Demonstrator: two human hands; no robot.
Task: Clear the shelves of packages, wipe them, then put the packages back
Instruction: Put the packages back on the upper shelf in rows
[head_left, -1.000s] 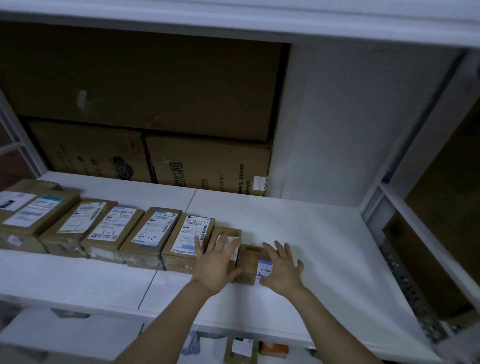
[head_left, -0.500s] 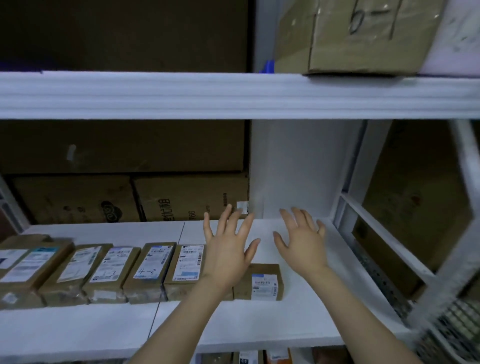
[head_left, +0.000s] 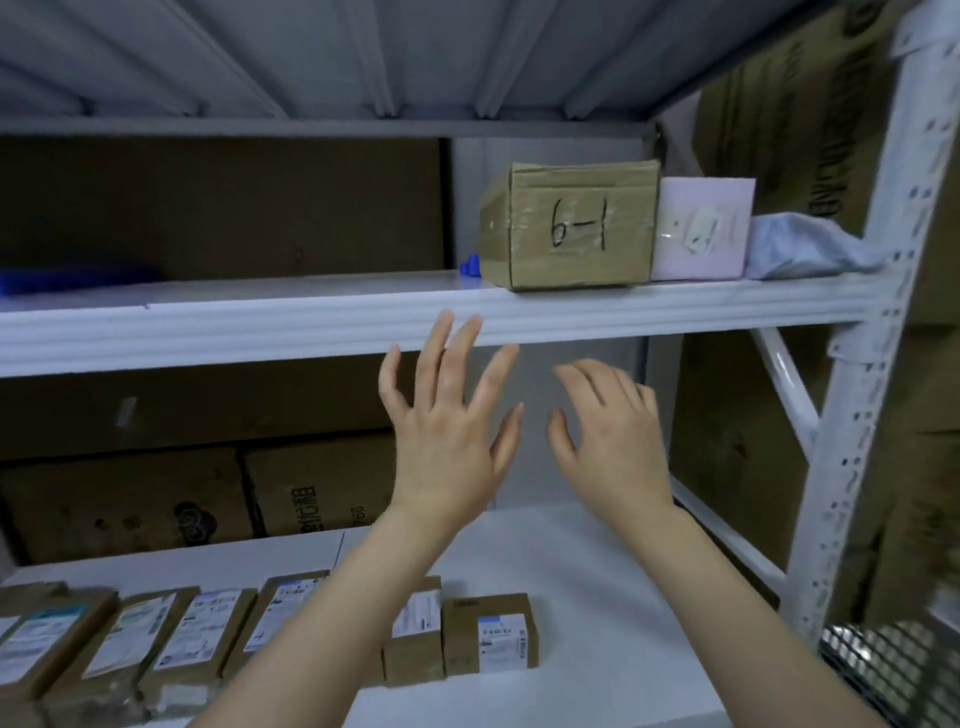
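Packages (head_left: 208, 634) lie flat in a row along the front of the lower shelf (head_left: 597, 582), lower left of the frame. A taped cardboard box (head_left: 576, 223) marked 6-1 and a pink box (head_left: 701, 228) stand on the upper shelf (head_left: 260, 332), upper right. The left hand (head_left: 447, 441) and right hand (head_left: 613, 441) hover mid-frame near that shelf's front edge, fingers spread, holding nothing. The cardboard box looks stiff and fairly light. Its tape may be slick, so grip both side walls.

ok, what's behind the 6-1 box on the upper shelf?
A small blue object pokes out at the left rear corner of the 6-1 box; what it is can't be told. The box covers the rest of the upper shelf behind it.
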